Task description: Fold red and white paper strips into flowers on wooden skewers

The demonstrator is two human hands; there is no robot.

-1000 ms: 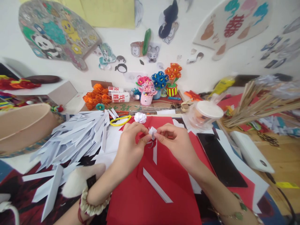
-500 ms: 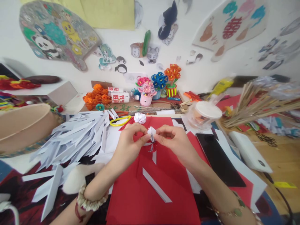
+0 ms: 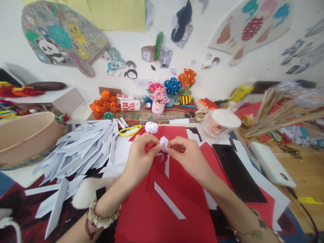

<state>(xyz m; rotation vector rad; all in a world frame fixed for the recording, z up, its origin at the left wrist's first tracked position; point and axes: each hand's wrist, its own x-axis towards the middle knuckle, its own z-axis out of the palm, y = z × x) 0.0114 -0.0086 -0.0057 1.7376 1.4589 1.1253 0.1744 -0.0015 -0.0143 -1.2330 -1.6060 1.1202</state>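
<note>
Between my two hands is a small folded white paper piece (image 3: 164, 141), pinched by the thumb and forefinger of each side. My left hand (image 3: 143, 148) is closed on its left side, and my right hand (image 3: 183, 150) is closed on its right. The piece is held above a stack of red paper (image 3: 164, 216). On the red sheet below lie a folded white paper strip (image 3: 169, 200) and a shorter white strip (image 3: 167, 167). Just beyond my fingers sits a crumpled-looking white folded paper ball (image 3: 151, 127).
A heap of folded white strips (image 3: 81, 148) lies at left, near a round basket (image 3: 25, 135). Yellow-handled scissors (image 3: 130, 130) lie behind it. At right are a black phone (image 3: 239, 172), a white power bank (image 3: 272, 163) and a lidded plastic cup (image 3: 222, 123). Pipe-cleaner flowers (image 3: 172, 87) stand behind.
The white paper piece has turned slightly between my fingers, and my right fingertips have shifted a little on it. Both hands stay in nearly the same place.
</note>
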